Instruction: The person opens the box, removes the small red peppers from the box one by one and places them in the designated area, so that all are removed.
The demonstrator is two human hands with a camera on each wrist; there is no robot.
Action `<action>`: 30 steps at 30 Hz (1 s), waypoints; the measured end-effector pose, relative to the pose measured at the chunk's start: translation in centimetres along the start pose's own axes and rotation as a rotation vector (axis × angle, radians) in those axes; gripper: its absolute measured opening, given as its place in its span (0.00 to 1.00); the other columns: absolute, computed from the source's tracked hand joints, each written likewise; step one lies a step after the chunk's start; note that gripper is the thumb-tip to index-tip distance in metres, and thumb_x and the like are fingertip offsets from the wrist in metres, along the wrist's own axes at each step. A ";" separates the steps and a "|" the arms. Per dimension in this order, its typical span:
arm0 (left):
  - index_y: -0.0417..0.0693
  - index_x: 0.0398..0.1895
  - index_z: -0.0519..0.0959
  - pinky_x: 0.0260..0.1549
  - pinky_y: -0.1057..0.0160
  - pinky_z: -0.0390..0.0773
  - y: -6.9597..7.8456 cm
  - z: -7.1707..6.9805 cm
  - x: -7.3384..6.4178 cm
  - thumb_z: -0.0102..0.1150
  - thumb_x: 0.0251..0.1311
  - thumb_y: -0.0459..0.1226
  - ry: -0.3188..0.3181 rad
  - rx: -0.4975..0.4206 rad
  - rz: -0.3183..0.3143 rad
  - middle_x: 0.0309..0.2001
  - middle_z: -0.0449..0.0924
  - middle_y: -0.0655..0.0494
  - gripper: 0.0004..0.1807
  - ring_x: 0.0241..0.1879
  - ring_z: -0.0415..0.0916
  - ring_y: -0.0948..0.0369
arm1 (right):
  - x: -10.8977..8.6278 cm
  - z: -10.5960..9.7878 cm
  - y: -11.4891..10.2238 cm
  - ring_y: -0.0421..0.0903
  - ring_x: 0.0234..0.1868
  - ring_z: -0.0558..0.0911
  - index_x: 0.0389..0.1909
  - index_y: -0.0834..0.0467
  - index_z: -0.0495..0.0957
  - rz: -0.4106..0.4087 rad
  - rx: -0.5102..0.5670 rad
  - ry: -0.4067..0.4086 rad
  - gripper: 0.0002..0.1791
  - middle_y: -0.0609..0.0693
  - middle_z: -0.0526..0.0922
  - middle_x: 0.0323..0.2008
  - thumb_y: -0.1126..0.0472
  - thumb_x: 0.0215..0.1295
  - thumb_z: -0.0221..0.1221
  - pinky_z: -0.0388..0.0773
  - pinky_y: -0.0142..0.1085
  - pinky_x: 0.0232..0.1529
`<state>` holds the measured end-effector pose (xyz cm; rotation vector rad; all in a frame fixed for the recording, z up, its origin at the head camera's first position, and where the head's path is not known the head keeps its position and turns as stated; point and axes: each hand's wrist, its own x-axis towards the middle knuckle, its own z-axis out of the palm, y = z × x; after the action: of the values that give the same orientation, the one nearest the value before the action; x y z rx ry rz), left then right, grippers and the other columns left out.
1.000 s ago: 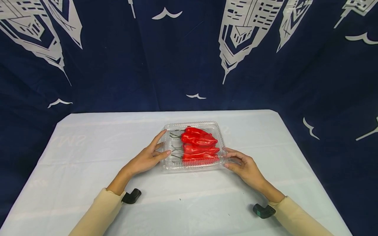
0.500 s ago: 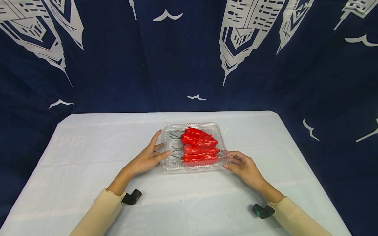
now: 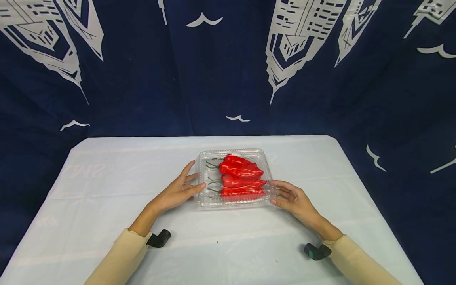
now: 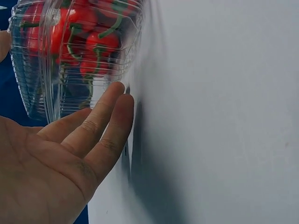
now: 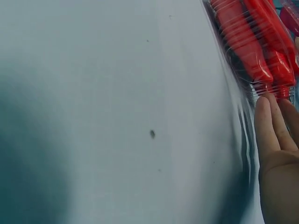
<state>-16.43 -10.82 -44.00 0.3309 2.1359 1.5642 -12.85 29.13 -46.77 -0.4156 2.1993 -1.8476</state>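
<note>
A clear plastic clamshell box [image 3: 201,198] lies on the white table in the head view, lid down. Inside are several red peppers [image 3: 242,170], their thin green stems pointing left. My left hand [image 3: 174,192] is at the box's left end, fingers spread and fairly straight, thumb over the near left edge. In the left wrist view, the fingertips [image 4: 122,109] come close to the ribbed wall; whether they touch it I cannot tell. At the opposite end, my right hand [image 3: 295,202] touches the box with its fingertips, which look nearly straight in the right wrist view.
The white-covered table [image 3: 221,253] reaches out around the box on all sides. Behind it hangs a dark blue cloth [image 3: 221,71] with white building and bird shapes. Black wrist cameras [image 3: 159,238] sit at both cuffs. Small dark specks lie on the table cover.
My left index finger has drawn back slightly from the box's upper left edge. The box and the right hand stay nearly where they were; the head view has tilted a little.
</note>
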 end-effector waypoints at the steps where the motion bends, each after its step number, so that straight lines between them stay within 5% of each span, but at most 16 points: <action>1: 0.67 0.81 0.34 0.57 0.48 0.78 -0.1 0.0 0.0 0.61 0.67 0.53 -0.002 -0.008 0.000 0.79 0.50 0.42 0.52 0.69 0.69 0.46 | 0.0 0.0 0.0 0.35 0.58 0.80 0.68 0.67 0.66 0.009 0.010 -0.007 0.31 0.59 0.74 0.64 0.71 0.65 0.62 0.81 0.33 0.52; 5: 0.67 0.81 0.36 0.56 0.50 0.80 -0.2 0.0 0.0 0.62 0.66 0.51 -0.004 -0.029 0.002 0.79 0.51 0.43 0.52 0.68 0.70 0.46 | 0.1 -0.1 0.0 0.34 0.62 0.78 0.71 0.64 0.64 0.020 0.025 -0.036 0.31 0.65 0.69 0.68 0.69 0.68 0.59 0.79 0.31 0.56; 13: 0.68 0.81 0.36 0.55 0.50 0.80 -0.3 -0.1 0.0 0.62 0.66 0.51 -0.002 -0.026 0.003 0.79 0.51 0.43 0.51 0.64 0.74 0.48 | 0.7 -0.9 0.4 0.29 0.68 0.70 0.72 0.62 0.65 0.030 -0.007 -0.071 0.28 0.56 0.63 0.75 0.64 0.73 0.56 0.72 0.25 0.61; 23: 0.68 0.81 0.37 0.54 0.50 0.80 -0.2 -0.1 -0.1 0.64 0.65 0.51 0.002 -0.019 -0.010 0.78 0.52 0.43 0.52 0.62 0.76 0.49 | 1.6 -1.3 0.6 0.32 0.65 0.74 0.73 0.59 0.62 0.037 -0.015 -0.107 0.30 0.61 0.62 0.74 0.62 0.73 0.56 0.76 0.29 0.59; 30: 0.67 0.81 0.38 0.54 0.50 0.80 0.0 -0.2 -0.1 0.64 0.65 0.51 0.004 -0.021 -0.013 0.78 0.52 0.42 0.52 0.62 0.76 0.49 | 2.4 -1.1 0.7 0.36 0.65 0.75 0.76 0.58 0.57 0.050 0.128 -0.133 0.34 0.52 0.62 0.74 0.67 0.72 0.55 0.78 0.32 0.59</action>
<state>-16.45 -10.99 -43.99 0.3065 2.1192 1.5798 -15.58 29.40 -47.26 -0.4406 1.9747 -1.8647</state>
